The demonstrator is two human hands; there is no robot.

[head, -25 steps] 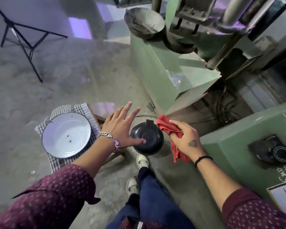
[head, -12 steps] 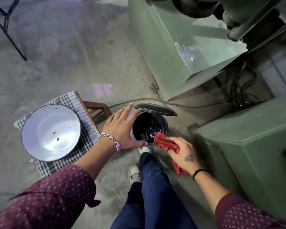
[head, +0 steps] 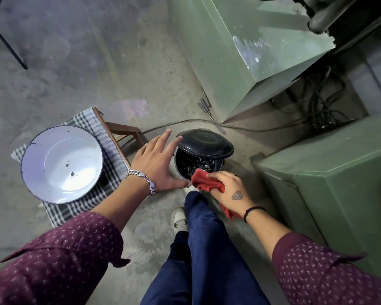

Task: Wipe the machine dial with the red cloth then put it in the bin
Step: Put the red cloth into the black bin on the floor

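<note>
Cloth, the red cloth (head: 208,183), is bunched in my right hand (head: 231,191), its grip clenched on it at the near rim of the black bin (head: 186,160), whose lid (head: 206,144) is tilted up. My left hand (head: 157,164) is spread, released, beside the bin.

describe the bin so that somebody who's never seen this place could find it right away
Start at the big green machine filling the upper right, then look down to the concrete floor in front of it. The bin is the small round black container there, just right of the stool carrying a white enamel bowl. Its domed black lid is tipped up, and glossy black liner shows inside.
</note>
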